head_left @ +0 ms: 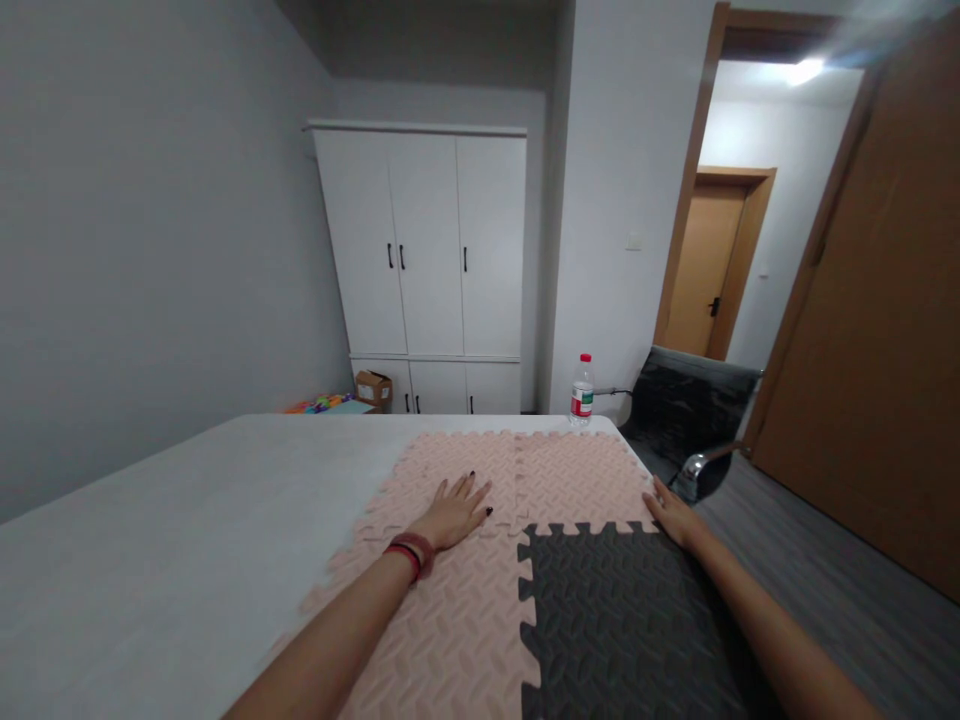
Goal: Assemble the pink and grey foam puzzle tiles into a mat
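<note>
1. Both hands lie on foam mats in the lower middle of the frame. The left hand [457, 512] rests flat, palm down and fingers spread, on a pink foam mat [442, 480], gripping nothing; a red band [411, 553] circles its wrist.
2. The right hand [673, 515] lies at the right edge of the mats, where the far-right pink mat [577, 475] meets the dark grey mat [615, 620]. Its fingers are stretched out along that edge; whether they curl under the rim cannot be told.
3. The mats are puzzle-edged tiles joined into one sheet: pink ones at the back and lower left, the grey one at the lower right, its teeth locked into the pink beside and behind it.
4. The sheet lies on the right part of a white surface [187, 520], which fills the lower left of the frame.
5. A plastic water bottle [582, 390] with a red cap and red label stands upright at the far edge of the surface, just beyond the pink mats; what it holds cannot be made out.
6. A small cardboard box [373, 388] sits on the floor at the foot of a white wardrobe [424, 260] in the upper middle; its contents are hidden. Bright coloured toys [319, 404] lie just left of it.
7. A dark office chair [694, 410] stands close off the right corner of the surface, near the right hand, in front of an open wooden door [877, 320].
</note>
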{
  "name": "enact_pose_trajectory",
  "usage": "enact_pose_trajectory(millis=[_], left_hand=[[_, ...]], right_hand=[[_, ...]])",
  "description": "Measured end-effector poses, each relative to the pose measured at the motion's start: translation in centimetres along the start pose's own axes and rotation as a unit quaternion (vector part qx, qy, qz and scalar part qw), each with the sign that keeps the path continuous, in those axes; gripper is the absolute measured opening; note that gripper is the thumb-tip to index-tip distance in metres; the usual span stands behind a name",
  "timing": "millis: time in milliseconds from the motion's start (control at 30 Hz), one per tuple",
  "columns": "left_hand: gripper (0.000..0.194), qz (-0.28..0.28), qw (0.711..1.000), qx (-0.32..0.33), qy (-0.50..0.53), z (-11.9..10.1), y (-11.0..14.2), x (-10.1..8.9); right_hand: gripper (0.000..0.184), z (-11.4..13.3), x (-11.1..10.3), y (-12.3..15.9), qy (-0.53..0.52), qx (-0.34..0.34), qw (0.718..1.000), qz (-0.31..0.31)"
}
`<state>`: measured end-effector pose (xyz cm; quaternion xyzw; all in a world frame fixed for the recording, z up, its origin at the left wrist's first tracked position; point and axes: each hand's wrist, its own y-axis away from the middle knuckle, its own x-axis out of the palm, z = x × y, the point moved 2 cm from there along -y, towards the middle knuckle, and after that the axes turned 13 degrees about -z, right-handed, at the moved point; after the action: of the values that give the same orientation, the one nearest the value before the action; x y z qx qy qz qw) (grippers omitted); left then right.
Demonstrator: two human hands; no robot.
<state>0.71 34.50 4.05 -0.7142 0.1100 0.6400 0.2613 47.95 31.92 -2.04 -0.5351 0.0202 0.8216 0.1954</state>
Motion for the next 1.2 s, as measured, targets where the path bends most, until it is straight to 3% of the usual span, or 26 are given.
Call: enact_pose_trajectory(millis=[133, 267, 367, 500, 633, 833, 967, 1200], left_hand=[[0.066, -0.017, 1.000, 0.020, 0.004, -1.5, -1.8, -0.8], [0.060, -0.031, 0.999, 0.029, 0.018, -4.6, -2.6, 0.6], [0.062, -0.021, 0.999, 0.032, 0.031, -5.5, -2.3, 1.4], [0.062, 0.002, 0.998, 0.042, 0.049, -4.7, -3.4, 0.8], [0.053, -0.035, 0.998, 0.027, 0.053, -4.0, -6.7, 0.1], [0.043, -0.079, 0.996, -0.002, 0.036, -4.5, -9.4, 2.4], [0.036, -0.075, 0.997, 0.013, 0.031, -3.4, -10.6, 2.5], [0.038, -0.104, 0.994, -0.017, 0.002, -2.8, -15.5, 3.5]], right_hand=[[0.072, 0.3, -0.2, 0.2, 0.001, 0.000, 1.000, -0.004], [0.073, 0.2, 0.0, 0.1, 0.004, -0.004, 1.000, -0.004], [0.073, 0.1, 0.2, -0.1, 0.005, -0.007, 1.000, -0.002], [0.072, -0.1, 0.3, -0.2, 0.004, -0.008, 1.000, 0.002], [0.074, -0.2, 0.4, -0.3, 0.003, -0.008, 1.000, 0.001], [0.077, -0.4, 0.7, -0.4, -0.010, -0.020, 1.000, -0.007], [0.077, -0.2, 0.7, -0.2, -0.017, -0.027, 0.999, -0.011], [0.077, -0.1, 0.5, -0.4, -0.016, -0.018, 1.000, -0.004]])
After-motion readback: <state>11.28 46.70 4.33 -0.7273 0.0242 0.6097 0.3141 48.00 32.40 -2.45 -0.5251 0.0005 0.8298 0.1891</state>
